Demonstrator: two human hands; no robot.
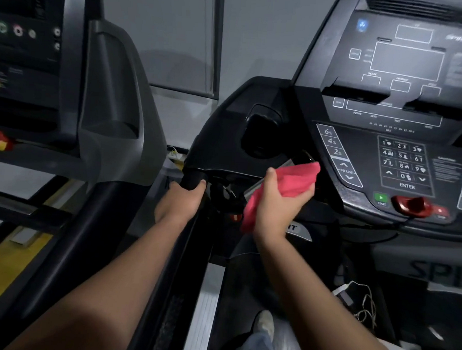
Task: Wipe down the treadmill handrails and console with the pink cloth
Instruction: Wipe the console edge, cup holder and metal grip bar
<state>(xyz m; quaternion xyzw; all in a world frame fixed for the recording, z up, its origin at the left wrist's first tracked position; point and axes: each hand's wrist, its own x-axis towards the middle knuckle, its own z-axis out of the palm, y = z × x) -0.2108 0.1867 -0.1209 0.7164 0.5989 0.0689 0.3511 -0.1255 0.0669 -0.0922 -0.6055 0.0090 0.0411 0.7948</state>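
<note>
The treadmill console point(404, 109) fills the upper right, dark, with a keypad and a red safety key. Its black left handrail point(195, 179) comes down from the console's left wing toward me. My left hand point(179, 201) is wrapped around that handrail just below the wing. My right hand point(276, 204) holds the pink cloth point(296, 178), bunched, pressed on the metal grip bar at the console's lower left edge. Part of the cloth hangs below my palm.
A second treadmill point(68, 91) stands close on the left, with a yellow strip on the floor between the machines. A black cup holder point(258, 133) sits in the console's left wing. A loose white cable and adapter point(357, 302) lie lower right. My shoe point(263, 323) is on the belt.
</note>
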